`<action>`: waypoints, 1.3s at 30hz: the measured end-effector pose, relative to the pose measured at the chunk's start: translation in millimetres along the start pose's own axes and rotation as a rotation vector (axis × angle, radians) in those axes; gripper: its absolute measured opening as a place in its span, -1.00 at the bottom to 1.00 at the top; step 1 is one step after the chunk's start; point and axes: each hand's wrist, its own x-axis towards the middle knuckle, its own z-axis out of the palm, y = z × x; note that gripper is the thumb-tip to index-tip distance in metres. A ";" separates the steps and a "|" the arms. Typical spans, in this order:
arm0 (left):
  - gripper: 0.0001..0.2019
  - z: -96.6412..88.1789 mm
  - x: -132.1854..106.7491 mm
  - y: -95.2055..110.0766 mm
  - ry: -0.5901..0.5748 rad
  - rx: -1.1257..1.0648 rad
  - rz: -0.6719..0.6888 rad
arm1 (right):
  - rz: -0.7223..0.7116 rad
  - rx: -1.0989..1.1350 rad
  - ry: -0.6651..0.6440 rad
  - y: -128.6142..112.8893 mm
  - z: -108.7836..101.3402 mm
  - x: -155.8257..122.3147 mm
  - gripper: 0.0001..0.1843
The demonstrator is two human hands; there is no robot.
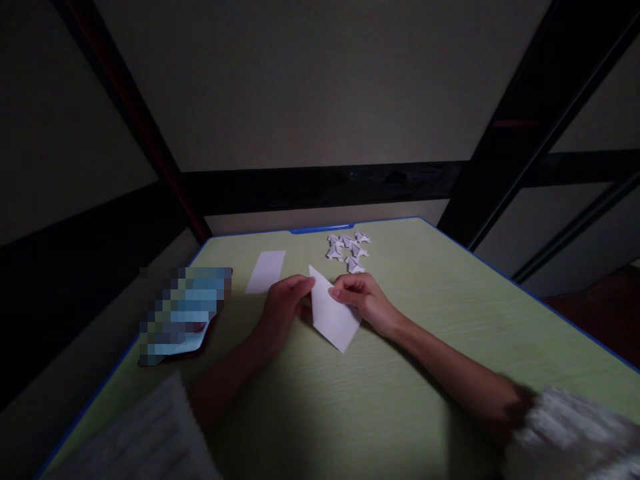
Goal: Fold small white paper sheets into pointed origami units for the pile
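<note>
A sheet of white paper (334,319) is held up between my two hands over the table, one corner pointing away from me and another down toward me. My left hand (286,303) pinches its left edge near the far corner, thumb on top. On the opposite edge, my right hand (363,300) grips the sheet between thumb and curled fingers. Just beyond my right hand sit several small folded white paper figures (355,265) in a loose cluster. To the left of them a flat white paper sheet (267,271) lies on the table.
The pale green table (450,307) has a blue rim and a blue strip (323,229) at its far edge. A phone or tablet-like object (187,317) with a blurred-out surface lies at the left edge. Behind the table stands a pale panelled wall (320,87) with dark bands.
</note>
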 end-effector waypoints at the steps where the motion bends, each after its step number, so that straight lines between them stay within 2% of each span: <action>1: -0.80 1.4 -0.9 -1.3 0.024 0.068 0.011 | -0.002 -0.024 -0.010 -0.4 0.6 -0.4 -0.75; 6: -0.74 -1.7 0.2 -4.0 0.127 0.288 0.105 | -0.023 -0.122 -0.053 -1.0 3.3 -1.4 -0.79; 11: -0.70 -0.9 0.6 -3.5 0.213 0.451 0.207 | -0.031 -0.117 -0.052 -1.6 7.4 -1.8 -0.78; 15: -0.68 2.1 -1.1 -1.0 0.226 0.550 0.198 | -0.030 -0.101 -0.024 -0.3 8.6 -1.7 -0.77; 20: -0.65 3.9 -3.0 -0.3 0.210 0.577 0.135 | -0.030 -0.094 0.014 2.4 6.7 0.8 -0.77; 26: -0.74 3.4 -0.6 -4.5 0.103 0.540 0.187 | -0.066 -0.099 0.121 2.9 4.7 2.3 -0.73; 32: -0.72 4.7 -0.7 -2.6 0.200 0.675 0.269 | -0.079 -0.076 0.094 3.0 6.6 2.3 -0.72; 39: -0.67 5.9 -3.4 0.6 0.239 0.653 0.185 | -0.061 0.005 0.122 4.3 7.9 1.8 -0.73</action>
